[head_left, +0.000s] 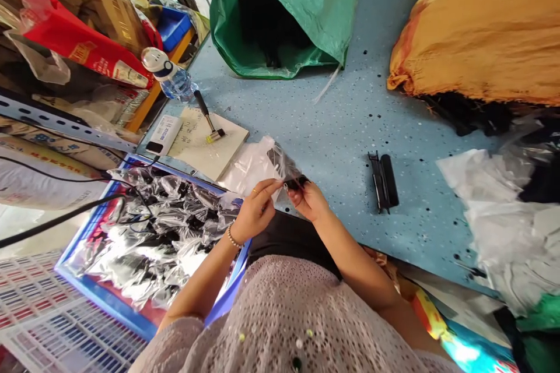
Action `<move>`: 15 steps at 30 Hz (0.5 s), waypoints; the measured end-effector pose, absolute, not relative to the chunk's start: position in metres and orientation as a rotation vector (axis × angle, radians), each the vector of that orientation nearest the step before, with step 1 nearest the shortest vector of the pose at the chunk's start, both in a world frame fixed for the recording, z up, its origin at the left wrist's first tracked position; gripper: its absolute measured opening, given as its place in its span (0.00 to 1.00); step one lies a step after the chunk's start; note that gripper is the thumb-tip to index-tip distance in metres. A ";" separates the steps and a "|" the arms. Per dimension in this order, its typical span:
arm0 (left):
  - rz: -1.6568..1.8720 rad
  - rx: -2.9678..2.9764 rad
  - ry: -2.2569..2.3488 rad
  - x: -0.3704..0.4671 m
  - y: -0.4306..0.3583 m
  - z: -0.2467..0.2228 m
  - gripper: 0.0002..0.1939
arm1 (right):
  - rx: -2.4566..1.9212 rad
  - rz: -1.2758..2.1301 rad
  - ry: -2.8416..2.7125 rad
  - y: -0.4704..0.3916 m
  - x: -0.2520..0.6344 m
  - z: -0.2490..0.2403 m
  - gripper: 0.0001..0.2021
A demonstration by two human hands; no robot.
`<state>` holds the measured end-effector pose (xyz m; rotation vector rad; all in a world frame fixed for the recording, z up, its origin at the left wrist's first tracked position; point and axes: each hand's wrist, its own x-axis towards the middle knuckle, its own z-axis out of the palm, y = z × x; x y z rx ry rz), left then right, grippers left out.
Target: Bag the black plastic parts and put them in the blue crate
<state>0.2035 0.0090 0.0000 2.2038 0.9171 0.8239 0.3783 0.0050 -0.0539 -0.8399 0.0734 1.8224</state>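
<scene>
Fingers of your left hand (256,210) and right hand (308,198) pinched a light, slippery bag (280,166) by its mouth, black part (297,182) probably stiff inside.

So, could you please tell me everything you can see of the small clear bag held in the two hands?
The small clear bag is thin, glossy, crinkled plastic with a dark item partly inside; what the item is cannot be told. It is held above the blue speckled floor, tilting up and to the left. The left hand pinches its near edge with the fingers, and the right hand grips the dark end.
</scene>
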 end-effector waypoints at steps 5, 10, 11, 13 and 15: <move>0.998 2.295 1.269 0.210 0.010 -0.008 0.11 | -0.879 1.819 0.058 0.002 0.380 -0.043 0.05; 1.076 2.332 1.250 0.218 0.017 0.008 0.04 | -0.894 1.767 -0.080 -0.001 0.375 -0.036 0.09; 1.016 2.339 1.155 0.211 0.016 0.016 0.03 | -0.901 1.758 -0.096 0.000 0.376 -0.036 0.09; 0.678 2.343 0.841 0.185 0.010 0.032 0.04 | -0.915 1.737 -0.112 0.001 0.380 -0.036 0.10; 0.220 2.293 0.655 0.146 0.000 0.040 0.05 | -0.931 1.725 -0.123 0.002 0.385 -0.035 0.10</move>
